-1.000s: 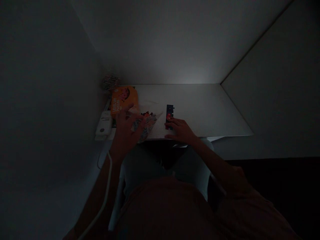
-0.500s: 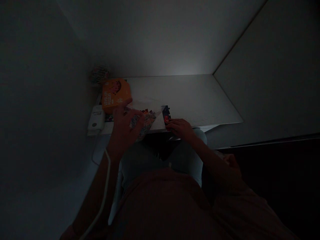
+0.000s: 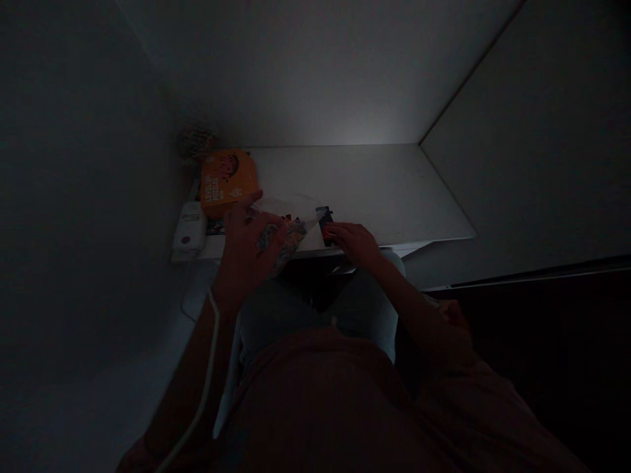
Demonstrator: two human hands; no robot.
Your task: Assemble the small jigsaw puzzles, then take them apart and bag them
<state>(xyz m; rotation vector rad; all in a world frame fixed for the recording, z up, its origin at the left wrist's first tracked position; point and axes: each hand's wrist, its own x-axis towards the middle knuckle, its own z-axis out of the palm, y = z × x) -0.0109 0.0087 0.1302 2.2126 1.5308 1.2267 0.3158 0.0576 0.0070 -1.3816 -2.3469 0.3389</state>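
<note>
A clear plastic bag (image 3: pixel 290 240) of small colourful puzzle pieces lies at the table's front edge. My left hand (image 3: pixel 249 243) is curved over its left side, thumb and fingers gripping the plastic. To the right of the bag is a short dark-blue strip of joined puzzle pieces (image 3: pixel 324 215) with a notched edge and a red patch. My right hand (image 3: pixel 357 244) has its fingers pressed together on a red puzzle piece (image 3: pixel 328 228) at the strip's near end, partly covering it. The bag's thin open end reaches to the strip.
An orange puzzle box (image 3: pixel 227 184) stands at the left of the white table (image 3: pixel 379 190). Behind it is another bag of pieces (image 3: pixel 196 141). A white device (image 3: pixel 190 230) with a cable sits at the left front corner. Walls close off the back and sides; the light is dim.
My right hand has moved slightly away from me along the strip, its fingers now over the red part. My left hand stays on the bag. The view has shifted a little.
</note>
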